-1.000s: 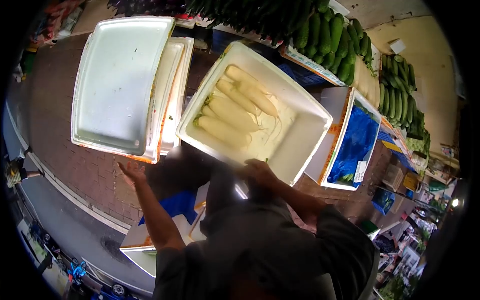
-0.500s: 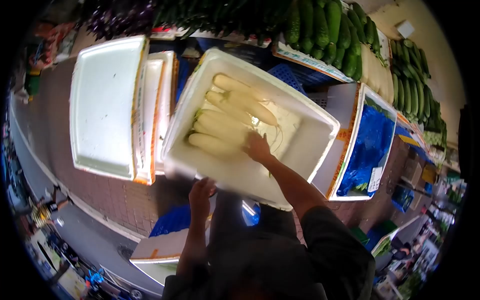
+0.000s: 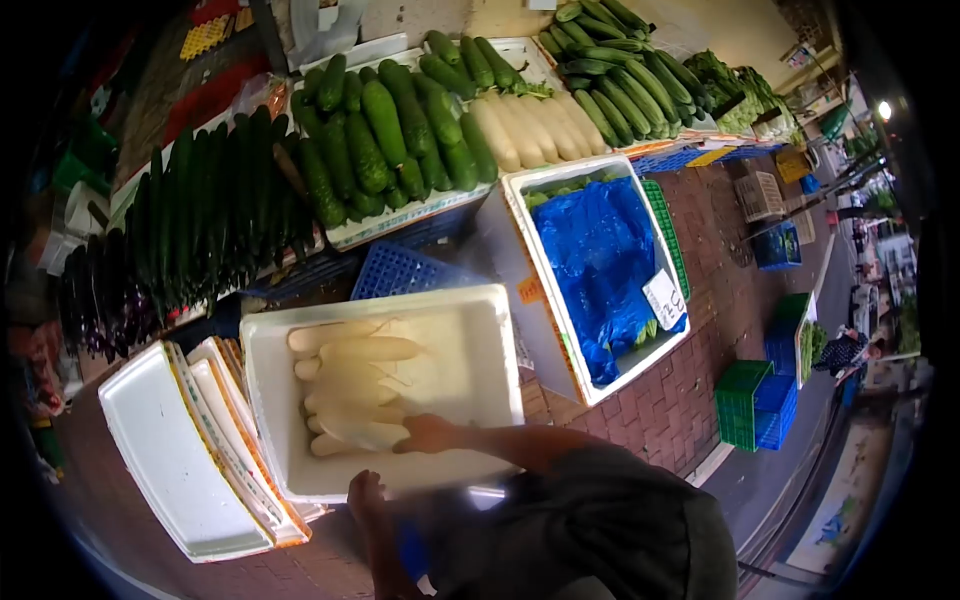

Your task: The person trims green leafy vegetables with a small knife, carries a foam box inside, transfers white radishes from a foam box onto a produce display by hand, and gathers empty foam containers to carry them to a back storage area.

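White radishes (image 3: 345,385) lie side by side in the white foam box (image 3: 465,375) in front of you, left of the frame's middle, grouped toward the left part of its floor with their thin root tails pointing right.

At the far left of your view, dark purple eggplants (image 3: 100,290) are heaped below the left end of a row of long dark green vegetables (image 3: 205,210). Below those, at lower left, white foam lids (image 3: 185,455) lean in a stack right beside your box.

Moving right, your left hand (image 3: 368,490) is at the lower edge of the box, its fingers partly curled; you can't tell from this view whether they touch the rim. Above the box, at upper centre-left, sit plump green cucumbers (image 3: 370,130), with a blue crate (image 3: 410,275) between them and your box.

Your right hand (image 3: 428,433) reaches into the box, touching the right end of the lowest radishes. Its fingers are blurred, so you can't tell how far open they are or whether they grip one.

Farther right, more pale radishes (image 3: 530,130) line the display at upper centre. Below them, another foam box holds blue plastic (image 3: 600,270) over leafy greens, with a white card (image 3: 663,300) on top.
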A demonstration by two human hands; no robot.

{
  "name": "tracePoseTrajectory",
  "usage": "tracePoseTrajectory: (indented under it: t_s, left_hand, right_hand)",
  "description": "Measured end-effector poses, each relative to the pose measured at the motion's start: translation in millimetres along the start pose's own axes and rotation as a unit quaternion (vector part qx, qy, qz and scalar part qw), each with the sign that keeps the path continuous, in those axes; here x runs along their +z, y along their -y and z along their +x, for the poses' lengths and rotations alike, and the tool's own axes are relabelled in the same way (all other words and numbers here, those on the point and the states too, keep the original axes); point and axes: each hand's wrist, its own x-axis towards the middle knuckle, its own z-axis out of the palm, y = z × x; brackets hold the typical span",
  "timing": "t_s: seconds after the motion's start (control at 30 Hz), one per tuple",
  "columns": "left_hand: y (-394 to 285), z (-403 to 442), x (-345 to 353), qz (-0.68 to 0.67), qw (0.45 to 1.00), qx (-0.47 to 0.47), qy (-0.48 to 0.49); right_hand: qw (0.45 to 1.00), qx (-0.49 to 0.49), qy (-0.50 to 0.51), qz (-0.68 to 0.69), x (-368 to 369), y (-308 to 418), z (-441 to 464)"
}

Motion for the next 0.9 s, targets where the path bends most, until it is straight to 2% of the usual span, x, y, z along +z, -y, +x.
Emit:
tracePoseTrajectory:
  t_s: [0.07,0.1,0.17,0.2,0.23,0.3,0.33,0.37,0.4,0.43,0.5,0.53,0.57,0.6,0.63,0.67,0.73,0.77,0.83,0.87,0.9]
  left_hand:
    - [21.8,13.4,14.6,0.064,0.996,0.055,-0.01]
    - [19.8,13.5,24.8,0.064,0.997,0.035,-0.028]
    - [36.1,25.6,48.9,0.149,0.987,0.048,-0.043]
    - [38.7,26.5,63.5,0.192,0.979,0.052,-0.052]
    - [13.1,17.9,91.1,0.152,0.986,0.061,-0.04]
    - [-27.5,29.9,148.1,0.284,0.914,0.291,-0.013]
    - [-52.8,36.3,181.8,0.255,0.919,0.299,0.023]
    - [-102.5,27.4,219.9,0.203,0.945,0.25,0.052]
    - [-119.9,35.1,246.8,0.255,0.948,0.17,0.086]
    - [-103.2,54.1,269.9,0.281,0.887,0.358,0.075]
    - [-120.9,45.6,311.7,0.241,0.907,0.324,0.123]
    - [-125.9,41.0,326.1,0.226,0.908,0.315,0.158]
    - [-117.4,39.0,330.5,0.273,0.889,0.327,0.166]
    - [-98.4,37.1,329.9,0.32,0.868,0.337,0.175]
    - [-72.0,48.0,318.5,0.387,0.77,0.465,0.203]
    - [-58.0,42.2,306.0,0.386,0.795,0.429,0.188]
    - [-22.9,24.0,279.8,0.361,0.855,0.336,0.16]
    - [-2.1,17.3,263.8,0.334,0.888,0.282,0.145]
    - [8.9,-1.0,243.0,0.292,0.939,0.155,0.092]
    - [10.3,-5.5,238.0,0.274,0.955,0.094,0.069]
    - [4.6,-6.3,237.6,0.256,0.964,0.051,0.055]
  right_hand:
    - [0.996,-0.038,-0.044,0.069,-39.8,-14.9,-55.0]
    - [0.992,-0.048,-0.052,0.102,-54.6,-32.5,-75.1]
    - [0.98,-0.066,-0.103,0.156,-109.8,-59.1,-123.0]
    - [0.982,-0.02,-0.099,0.161,-157.2,-49.3,-159.9]
    - [0.968,-0.023,-0.147,0.201,-191.2,-59.1,-174.9]
    - [0.93,-0.041,-0.241,0.275,-258.8,-78.8,-205.1]
    - [0.929,-0.048,-0.305,0.205,-298.2,-92.6,-207.3]
    - [0.919,-0.045,-0.37,0.131,-337.5,-106.4,-209.5]
    - [0.896,-0.052,-0.417,0.147,-372.9,-127.7,-203.3]
    - [0.876,-0.073,-0.455,0.139,-410.3,-149.1,-194.6]
    - [0.849,-0.067,-0.519,0.071,-487.6,-178.2,-173.9]
    - [0.847,-0.013,-0.532,0.02,-526.2,-185.7,-163.1]
    - [0.832,-0.016,-0.555,-0.004,-559.1,-201.5,-147.3]
    - [0.808,0.009,-0.587,-0.044,-589.8,-222.3,-127.5]
    - [0.804,-0.002,-0.593,-0.044,-614.6,-222.0,-119.8]
    - [0.819,-0.024,-0.573,-0.018,-635.4,-227.5,-111.1]
    - [0.819,0.004,-0.574,-0.004,-672.2,-276.4,-61.8]
    - [0.8,0.045,-0.577,-0.159,-691.9,-311.8,-38.3]
    - [0.749,0.142,-0.565,-0.316,-695.6,-304.1,-37.1]
    - [0.72,0.173,-0.611,-0.281,-694.0,-300.5,-37.7]
    - [0.72,0.15,-0.59,-0.332,-703.3,-327.5,-35.0]
